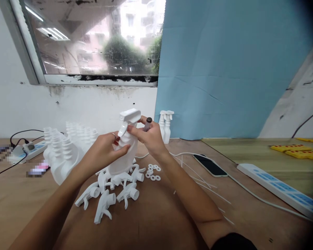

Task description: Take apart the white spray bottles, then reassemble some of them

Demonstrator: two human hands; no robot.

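In the middle, a white spray bottle point(121, 161) stands upright with a white trigger sprayer point(130, 115) on its neck. My left hand point(106, 148) is closed round the bottle's ribbed neck, thumb in front. Up at the sprayer, my right hand point(151, 136) pinches its collar and back, just behind the trigger. A small grey tube with a dark cap point(147, 124) shows at that hand; whether it is held there, I cannot tell. Loose trigger sprayers point(104, 205) lie in a pile below the bottle. Small white ring washers point(153, 171) are scattered to their right.
Several bottles without sprayers point(64, 152) stand at left. Two bottles with sprayers point(167, 126) stand at the back. Thin white tubes point(208, 187), a phone point(210, 165) and a power strip point(279, 187) lie on the right. Another power strip point(28, 152) sits far left.
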